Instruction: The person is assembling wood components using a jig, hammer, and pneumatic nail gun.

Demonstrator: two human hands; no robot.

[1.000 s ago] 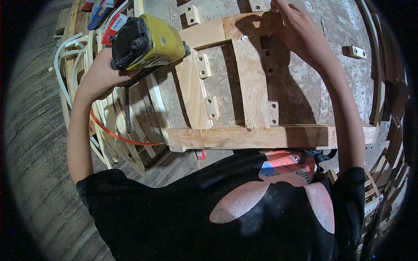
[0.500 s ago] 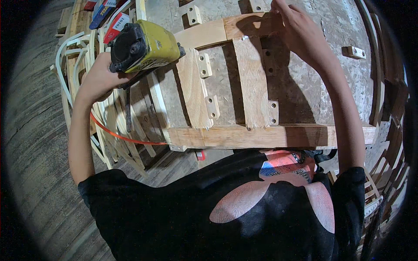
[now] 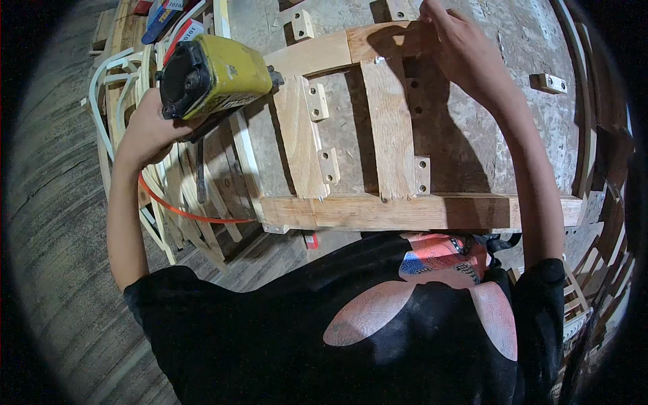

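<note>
My left hand [image 3: 150, 128] is wrapped around the handle of a yellow and black nail gun [image 3: 226, 71], whose nose points right at the left end of a curved wooden rail [image 3: 314, 54]. At the rail's right part, my right hand [image 3: 466, 50] bends over the wood with closed fingers; its fingertips are partly hidden. Two flat wooden slats [image 3: 388, 128] run from near the curved rail to a straight wooden rail [image 3: 405, 211] along the near side. Small drilled wooden blocks [image 3: 329, 166] sit beside the slats.
The pieces lie on a scuffed board [image 3: 513, 148] with more drilled blocks [image 3: 553, 83] on it. Thin wood strips [image 3: 179, 216] and an orange hose [image 3: 182, 214] are at the left. Small boxes [image 3: 162, 17] lie at the back left.
The nail gun and my left hand have shifted slightly left, with the tool turned a little. My right hand and the wooden pieces look almost unmoved.
</note>
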